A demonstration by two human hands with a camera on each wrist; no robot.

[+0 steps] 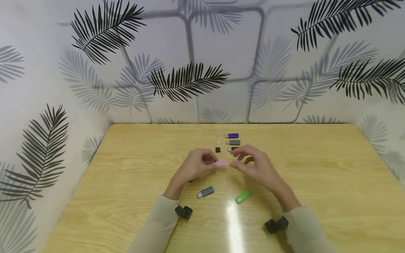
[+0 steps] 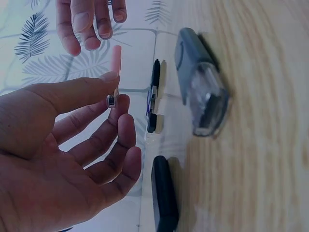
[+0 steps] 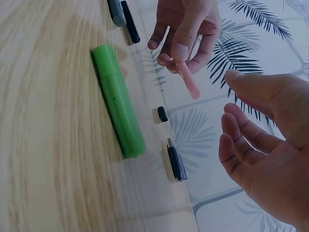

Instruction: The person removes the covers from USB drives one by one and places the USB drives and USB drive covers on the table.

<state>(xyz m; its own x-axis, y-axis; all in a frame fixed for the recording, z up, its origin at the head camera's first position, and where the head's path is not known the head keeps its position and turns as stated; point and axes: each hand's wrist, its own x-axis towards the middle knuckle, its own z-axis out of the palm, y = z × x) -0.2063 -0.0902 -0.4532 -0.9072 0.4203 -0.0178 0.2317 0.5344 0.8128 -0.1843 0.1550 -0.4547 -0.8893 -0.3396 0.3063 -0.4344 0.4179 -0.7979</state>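
Observation:
Between its thumb and fingers my left hand (image 1: 194, 163) pinches a pink USB stick (image 1: 222, 163) above the table. The stick's metal plug (image 2: 111, 100) shows at the left fingertips, while the pink body points toward the right. Facing it, my right hand (image 1: 257, 168) has its fingers loosely bent, apart from the stick and holding nothing. Below the hands lie a grey USB stick (image 1: 205, 192) with a clear cap and a green USB stick (image 1: 243, 196). A dark stick (image 2: 164, 193) lies near the left wrist, mostly hidden in the head view.
Behind the hands, a purple USB stick (image 1: 233, 135), a grey one (image 1: 234, 142) and a black one (image 1: 233, 149) form a column. Left of them are a black cap (image 1: 217, 149) and two clear caps (image 1: 218, 143). A leaf-patterned wall (image 1: 221, 102) borders the wooden table (image 1: 142, 158).

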